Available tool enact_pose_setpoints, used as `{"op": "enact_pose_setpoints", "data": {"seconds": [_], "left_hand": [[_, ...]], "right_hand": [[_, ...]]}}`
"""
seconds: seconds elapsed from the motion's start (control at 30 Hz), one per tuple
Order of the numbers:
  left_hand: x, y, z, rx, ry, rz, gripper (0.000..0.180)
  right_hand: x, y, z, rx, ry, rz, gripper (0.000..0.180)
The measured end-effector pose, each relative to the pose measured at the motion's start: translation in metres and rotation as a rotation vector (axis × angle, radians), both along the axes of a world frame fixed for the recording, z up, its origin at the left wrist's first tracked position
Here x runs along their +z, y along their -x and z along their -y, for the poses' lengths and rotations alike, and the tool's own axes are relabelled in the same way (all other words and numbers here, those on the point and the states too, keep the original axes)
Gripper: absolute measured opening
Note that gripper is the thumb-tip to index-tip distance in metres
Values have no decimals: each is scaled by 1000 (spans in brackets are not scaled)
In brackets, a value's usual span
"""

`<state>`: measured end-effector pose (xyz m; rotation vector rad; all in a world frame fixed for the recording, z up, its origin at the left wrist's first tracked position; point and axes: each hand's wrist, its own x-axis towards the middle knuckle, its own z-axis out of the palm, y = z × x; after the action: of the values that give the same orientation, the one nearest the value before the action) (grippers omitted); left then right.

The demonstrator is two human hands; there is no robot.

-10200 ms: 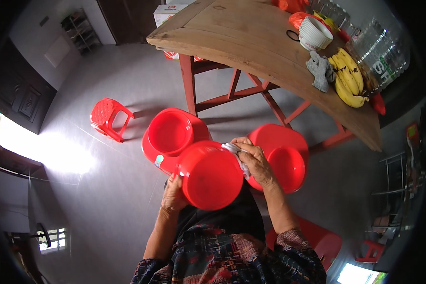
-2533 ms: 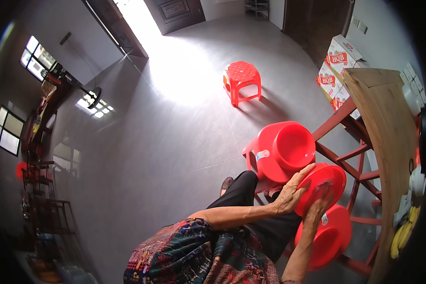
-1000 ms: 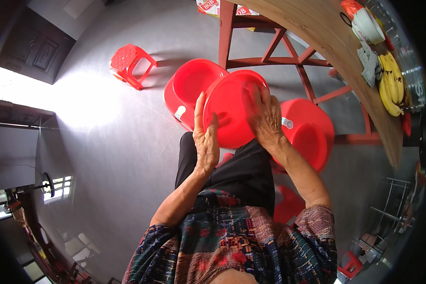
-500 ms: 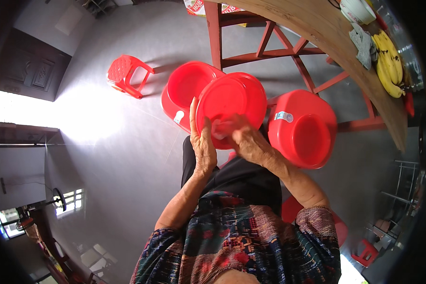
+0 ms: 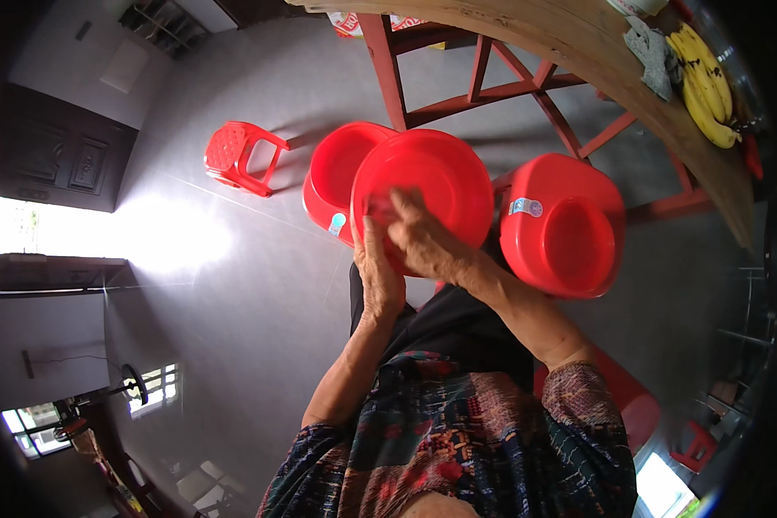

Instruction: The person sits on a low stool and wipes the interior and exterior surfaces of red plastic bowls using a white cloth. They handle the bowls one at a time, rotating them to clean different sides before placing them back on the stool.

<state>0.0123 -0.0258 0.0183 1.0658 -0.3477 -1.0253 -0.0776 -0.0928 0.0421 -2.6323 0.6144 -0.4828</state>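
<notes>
My left hand [image 5: 378, 269] grips the left edge of a round red plastic basin [image 5: 453, 177], held tilted above my lap with its inside toward me. Inside the basin, my right hand [image 5: 423, 237] is pressed low toward the left wall, its fingers curled and partly blurred. Whatever those fingers hold is hidden. Behind the basin, partly covered by it, lies a red plastic piece [image 5: 341, 164] with a round hollow and a small sticker. Right of my knees is a similar red piece [image 5: 565, 177], also hollowed and stickered.
A small red plastic stool [image 5: 233, 154] is on the grey floor to the left. At the upper right, a wooden table [image 5: 570, 47] on red legs bears bananas [image 5: 706, 86] and a grey cloth [image 5: 652, 59]. A dark door [image 5: 69, 147] is at the far left.
My right hand has shifted left and up within the basin. The basin's inside faces me more fully now. The whole view has turned slightly.
</notes>
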Motion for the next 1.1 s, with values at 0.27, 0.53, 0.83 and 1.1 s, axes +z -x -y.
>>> {"op": "enact_pose_setpoints", "data": {"seconds": [0.27, 0.53, 0.83, 1.1], "left_hand": [[-5, -29, -1, -30, -57, 337, 48], [40, -20, 6, -228, -7, 320, 88], [-4, -1, -4, 117, 93, 466, 61], [17, -7, -9, -142, -137, 494, 54]], "right_hand": [[-7, 43, -7, 205, 0, 60, 31], [-20, 40, -15, -160, 434, 29, 30], [-6, 29, -13, 91, -64, 225, 36], [-19, 64, 23, -220, 497, -306, 17]]}}
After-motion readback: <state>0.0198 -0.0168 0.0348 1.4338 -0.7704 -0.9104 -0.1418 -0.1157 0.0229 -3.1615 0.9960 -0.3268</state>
